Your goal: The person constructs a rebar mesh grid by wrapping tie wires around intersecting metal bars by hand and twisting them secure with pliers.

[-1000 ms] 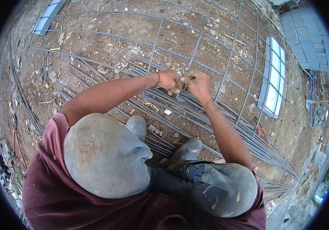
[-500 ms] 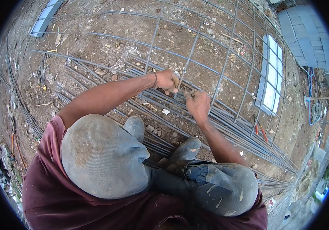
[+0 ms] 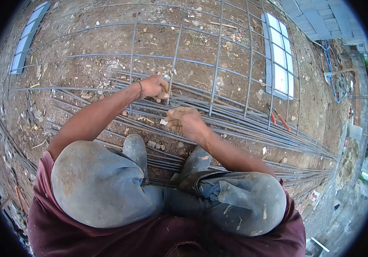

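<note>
Crouching over steel: one person in a maroon shirt (image 3: 107, 240), both bare hands forward.

Item: rebar grid (image 3: 217, 67), long bars crossed by others, above littered soil (image 3: 94, 45) and ahead of the person.

Item: crossbar (image 3: 175, 55) of that grid, its near end beside the left hand.

Item: left hand (image 3: 154, 88), fingers curled, fingertips at or just beside the crossbar's near end; cannot tell whether they grip it. Dark band (image 3: 140, 89) at the wrist.

Item: right hand (image 3: 187, 121), nearer the body, apart from the left; fingers partly curled, above the loose rods; cannot tell whether anything thin lies between the fingertips.

Item: loose steel rods (image 3: 252, 135), spread across the ground beneath the hands, bunching toward the right.

Item: two pale blocks, one under the grid at right (image 3: 278, 55), one at left (image 3: 29, 38).

Item: red-handled tool (image 3: 284, 123), near the grid's right end.

Item: pair of grey boots (image 3: 135, 152), toes toward the rods.
</note>
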{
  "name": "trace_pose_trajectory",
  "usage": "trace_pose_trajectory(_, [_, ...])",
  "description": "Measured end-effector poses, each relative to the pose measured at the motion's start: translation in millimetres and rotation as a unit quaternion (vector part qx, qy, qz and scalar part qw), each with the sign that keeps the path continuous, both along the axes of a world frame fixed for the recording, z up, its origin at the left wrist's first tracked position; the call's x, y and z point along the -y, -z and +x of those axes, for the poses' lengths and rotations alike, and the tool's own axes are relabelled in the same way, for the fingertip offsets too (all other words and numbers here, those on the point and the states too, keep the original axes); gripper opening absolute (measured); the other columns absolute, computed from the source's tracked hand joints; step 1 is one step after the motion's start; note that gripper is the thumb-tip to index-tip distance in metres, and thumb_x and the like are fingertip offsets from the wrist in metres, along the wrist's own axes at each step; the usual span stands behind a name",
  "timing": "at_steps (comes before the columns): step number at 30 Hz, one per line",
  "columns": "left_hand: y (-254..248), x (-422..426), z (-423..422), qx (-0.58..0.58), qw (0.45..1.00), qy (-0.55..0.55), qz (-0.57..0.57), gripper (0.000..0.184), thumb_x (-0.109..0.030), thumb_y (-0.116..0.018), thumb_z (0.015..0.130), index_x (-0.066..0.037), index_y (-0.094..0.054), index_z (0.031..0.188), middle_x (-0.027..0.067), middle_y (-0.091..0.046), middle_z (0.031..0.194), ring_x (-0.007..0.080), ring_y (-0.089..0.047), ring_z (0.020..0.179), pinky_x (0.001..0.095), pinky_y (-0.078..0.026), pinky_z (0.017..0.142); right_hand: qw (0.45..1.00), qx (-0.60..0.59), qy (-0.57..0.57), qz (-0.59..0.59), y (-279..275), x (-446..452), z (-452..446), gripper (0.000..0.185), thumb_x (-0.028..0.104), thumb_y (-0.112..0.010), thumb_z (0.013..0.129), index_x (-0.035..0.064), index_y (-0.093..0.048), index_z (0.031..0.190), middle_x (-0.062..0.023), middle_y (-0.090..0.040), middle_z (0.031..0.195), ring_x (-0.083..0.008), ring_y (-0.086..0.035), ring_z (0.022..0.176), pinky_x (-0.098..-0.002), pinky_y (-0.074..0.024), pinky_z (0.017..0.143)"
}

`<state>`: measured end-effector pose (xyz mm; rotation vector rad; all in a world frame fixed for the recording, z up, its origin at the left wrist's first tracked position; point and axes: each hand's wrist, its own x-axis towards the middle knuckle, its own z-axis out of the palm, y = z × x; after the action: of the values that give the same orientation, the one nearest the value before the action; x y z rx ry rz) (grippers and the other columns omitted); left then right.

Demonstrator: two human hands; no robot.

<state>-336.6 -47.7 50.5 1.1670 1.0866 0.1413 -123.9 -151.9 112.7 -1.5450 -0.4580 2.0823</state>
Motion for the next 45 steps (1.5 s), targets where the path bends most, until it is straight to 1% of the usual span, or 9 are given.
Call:
trace_pose_trajectory(2, [6,0,0,0.020,1.000,0.005,-0.001,0.006,0.000,-0.075,0.089,0.003,-0.070,0.090,0.0077,-0.070,0.079,0.0136,-0.066,0.065,0.0284,-0.055,0.056,0.972,0.042,-0.216,0.084,-20,5,29,0.013,0.014,-0.069,0.099,0.0005,-0.069,0.102,-0.0088,-0.073,0.087,-0.0151,-0.068,0.075,-0.0278,-0.0543,0.067])
trace_pose_trajectory(5, [1,-1,1,0.014,1.000,0.008,-0.007,0.006,0.002,-0.074,0.088,0.002,-0.068,0.088,0.0074,-0.070,0.078,0.0141,-0.066,0.063,0.0286,-0.054,0.056,0.892,0.287,-0.163,0.308,-44,6,101,0.011,0.009,-0.068,0.096,0.0006,-0.072,0.102,-0.0108,-0.074,0.085,-0.0137,-0.068,0.066,-0.0294,-0.0545,0.059])
trace_pose_trajectory(11, [15,-4,-4,0.032,0.999,0.009,-0.021,0.006,0.006,-0.072,0.087,0.001,-0.068,0.087,0.0136,-0.074,0.096,0.0151,-0.066,0.064,0.0293,-0.056,0.057,0.525,0.784,-0.058,0.325,-48,-21,377,0.047,0.038,-0.072,0.094,-0.0039,-0.069,0.114,-0.0246,-0.074,0.107,-0.0322,-0.072,0.095,-0.0400,-0.0538,0.085])
trace_pose_trajectory(20, [12,-6,-5,0.045,0.998,0.017,-0.028,0.010,-0.002,-0.077,0.088,0.003,-0.069,0.090,0.0117,-0.073,0.094,0.0155,-0.068,0.070,0.0278,-0.058,0.060,0.690,0.622,-0.353,0.111,-59,-56,396,0.079,0.073,-0.055,0.092,-0.0032,-0.075,0.088,-0.0306,-0.072,0.096,-0.0385,-0.070,0.101,-0.0472,-0.0502,0.089])
trace_pose_trajectory(28, [5,-5,-5,0.037,0.999,-0.002,-0.033,0.010,-0.002,-0.077,0.088,0.004,-0.070,0.092,0.0123,-0.073,0.098,0.0146,-0.068,0.070,0.0274,-0.058,0.061,0.700,0.600,-0.388,0.000,-31,-89,369,0.029,0.017,-0.055,0.088,-0.0062,-0.062,0.071,-0.0123,-0.057,0.060,-0.0230,-0.054,0.045,-0.0401,-0.0448,0.038])
trace_pose_trajectory(33, [8,-6,-5,0.027,0.999,0.025,-0.019,0.006,0.002,-0.075,0.088,0.002,-0.071,0.092,0.0094,-0.073,0.091,0.0140,-0.066,0.068,0.0293,-0.059,0.060,0.494,0.665,-0.467,0.309,28,-81,435,0.038,0.023,-0.061,0.090,-0.0128,-0.068,0.079,-0.0342,-0.065,0.072,-0.0429,-0.071,0.062,-0.0492,-0.0550,0.054])
trace_pose_trajectory(36, [1,-2,-4,0.010,0.999,0.001,-0.036,0.011,-0.003,-0.079,0.087,0.001,-0.072,0.095,0.0072,-0.072,0.089,0.0143,-0.067,0.075,0.0297,-0.060,0.063,0.769,0.570,-0.282,0.065,-19,-78,426,0.041,0.025,-0.068,0.096,0.0018,-0.060,0.062,-0.0077,-0.053,0.054,-0.0162,-0.046,0.039,-0.0355,-0.0300,0.035])
trace_pose_trajectory(39, [5,-3,-7,0.012,0.999,-0.002,-0.041,0.012,-0.005,-0.079,0.087,0.000,-0.073,0.097,0.0070,-0.072,0.091,0.0155,-0.068,0.080,0.0300,-0.061,0.067,0.900,0.430,-0.018,0.076,-52,-59,440,0.021,0.014,-0.065,0.096,0.0027,-0.060,0.079,-0.0071,-0.058,0.063,-0.0147,-0.052,0.045,-0.0292,-0.0368,0.036])
trace_pose_trajectory(45, [1,-2,-4,0.009,0.999,0.005,-0.048,0.012,-0.005,-0.078,0.088,-0.001,-0.075,0.099,0.0078,-0.072,0.096,0.0178,-0.068,0.086,0.0307,-0.062,0.072,0.809,0.399,0.181,0.391,-145,-2,373,0.021,0.003,-0.063,0.095,-0.0049,-0.055,0.113,-0.0224,-0.072,0.100,-0.0205,-0.070,0.064,-0.0269,-0.0543,0.049])
